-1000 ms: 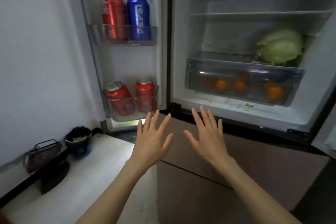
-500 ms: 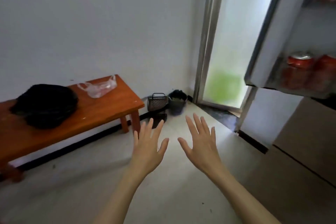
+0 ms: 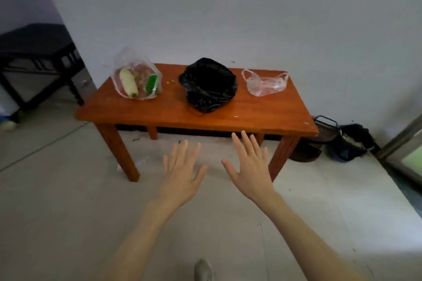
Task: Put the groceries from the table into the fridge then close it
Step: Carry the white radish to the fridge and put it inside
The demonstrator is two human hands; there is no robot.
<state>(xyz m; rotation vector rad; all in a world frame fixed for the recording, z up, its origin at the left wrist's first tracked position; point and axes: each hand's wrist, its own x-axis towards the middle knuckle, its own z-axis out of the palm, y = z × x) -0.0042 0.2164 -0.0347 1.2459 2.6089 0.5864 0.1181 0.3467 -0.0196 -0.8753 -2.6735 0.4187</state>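
Observation:
A low orange wooden table (image 3: 251,112) stands against the white wall. On its left end lies a clear plastic bag of vegetables (image 3: 137,82), with a white radish and something green inside. A crumpled black plastic bag (image 3: 207,84) sits in the middle. At the right end is a flattened clear bag (image 3: 265,82) that looks empty. My left hand (image 3: 182,173) and my right hand (image 3: 249,166) are held out side by side in front of the table, palms down, fingers spread, holding nothing. The fridge is out of view.
A dark stool or side table (image 3: 38,57) stands at the far left. To the right of the table, on the floor, are a small black wire basket (image 3: 324,128) and a dark bucket (image 3: 349,143). A door frame (image 3: 402,143) edges the right side. The floor is pale tile.
The view has swung left, from the open fridge past the doorway to the table. Both hands stay open and spread in front of me.

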